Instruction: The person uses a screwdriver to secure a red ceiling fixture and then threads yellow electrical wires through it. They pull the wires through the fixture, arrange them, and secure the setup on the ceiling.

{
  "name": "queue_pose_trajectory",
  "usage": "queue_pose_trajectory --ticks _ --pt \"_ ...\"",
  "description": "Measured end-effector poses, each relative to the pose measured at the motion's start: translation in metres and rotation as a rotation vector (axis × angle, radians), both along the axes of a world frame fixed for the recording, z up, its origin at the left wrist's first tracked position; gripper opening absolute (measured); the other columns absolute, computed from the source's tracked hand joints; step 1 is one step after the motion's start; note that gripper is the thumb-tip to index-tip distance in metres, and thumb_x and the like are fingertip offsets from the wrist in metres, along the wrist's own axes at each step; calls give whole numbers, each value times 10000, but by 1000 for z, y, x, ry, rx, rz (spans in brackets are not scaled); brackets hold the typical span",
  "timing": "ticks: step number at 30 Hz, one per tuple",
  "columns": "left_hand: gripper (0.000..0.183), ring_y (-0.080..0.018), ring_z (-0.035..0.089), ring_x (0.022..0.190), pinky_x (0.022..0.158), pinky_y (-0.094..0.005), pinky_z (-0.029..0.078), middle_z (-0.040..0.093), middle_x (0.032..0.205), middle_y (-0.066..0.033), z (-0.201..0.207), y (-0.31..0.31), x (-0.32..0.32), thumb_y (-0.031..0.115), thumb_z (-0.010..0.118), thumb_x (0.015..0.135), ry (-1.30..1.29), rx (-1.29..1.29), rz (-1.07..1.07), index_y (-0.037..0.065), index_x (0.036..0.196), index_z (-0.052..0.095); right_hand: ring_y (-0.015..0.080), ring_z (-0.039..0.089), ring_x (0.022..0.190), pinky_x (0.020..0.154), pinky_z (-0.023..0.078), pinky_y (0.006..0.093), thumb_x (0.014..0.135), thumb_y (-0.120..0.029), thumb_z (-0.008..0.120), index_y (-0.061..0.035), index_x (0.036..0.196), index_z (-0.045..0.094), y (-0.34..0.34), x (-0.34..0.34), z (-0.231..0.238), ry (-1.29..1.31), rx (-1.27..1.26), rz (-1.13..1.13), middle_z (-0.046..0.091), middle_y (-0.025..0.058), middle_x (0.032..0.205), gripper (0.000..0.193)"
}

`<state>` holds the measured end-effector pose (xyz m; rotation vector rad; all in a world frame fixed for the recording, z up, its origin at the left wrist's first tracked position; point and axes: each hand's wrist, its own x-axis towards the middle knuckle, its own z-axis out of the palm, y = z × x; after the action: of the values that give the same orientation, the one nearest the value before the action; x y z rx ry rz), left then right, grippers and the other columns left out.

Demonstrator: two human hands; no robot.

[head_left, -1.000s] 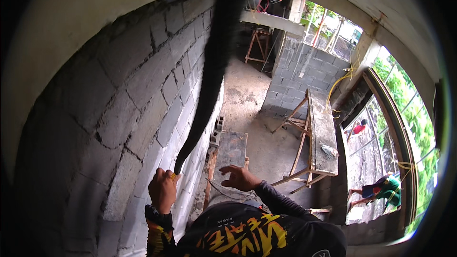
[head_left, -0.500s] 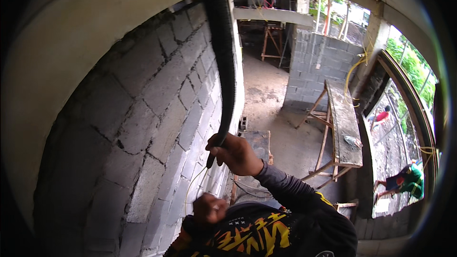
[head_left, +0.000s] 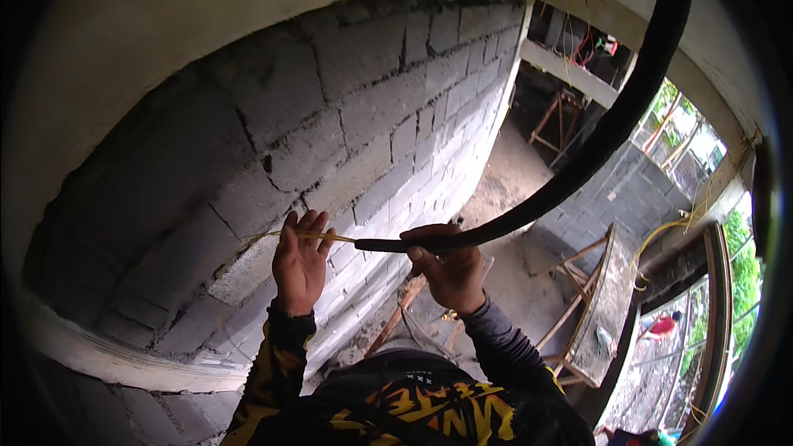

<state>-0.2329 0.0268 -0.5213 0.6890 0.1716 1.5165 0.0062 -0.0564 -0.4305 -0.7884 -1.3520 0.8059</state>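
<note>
One black hose [head_left: 570,176] arcs from 1 o'clock down to the right hand [head_left: 454,272], whose fingers wrap it near its tip. A yellow wire [head_left: 344,239] leaves that tip toward 9 o'clock, crossing the left hand [head_left: 300,272], its fingers extended and slightly parted. Block wall [head_left: 363,91] stands toward 11 o'clock.

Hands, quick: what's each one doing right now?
Left hand: open, yellow wire across its fingers; whether it grips the wire cannot be told.
Right hand: closed, holding the black hose near its end.
</note>
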Motion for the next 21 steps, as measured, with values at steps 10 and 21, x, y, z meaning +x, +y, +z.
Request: queue_pose_trajectory --ticks 10,21 --pt "856 -308 449 1322 1035 -446 409 429 1441 -221 -18 -17 5 711 297 941 883 -13 -258 35 1466 290 120 666 658 572 529 251 920 -66 670 44 975 646 25 9 0 -89 2 -215 688 79 823 126" --pt "172 -285 593 1168 994 -528 482 606 1233 -158 -1 -15 43 220 580 992 205 -117 257 97 1081 500 163 669 697 621 547 280 940 -78 652 46 1062 599 12 -4 -7 63 33 -51 676 113 844 182"
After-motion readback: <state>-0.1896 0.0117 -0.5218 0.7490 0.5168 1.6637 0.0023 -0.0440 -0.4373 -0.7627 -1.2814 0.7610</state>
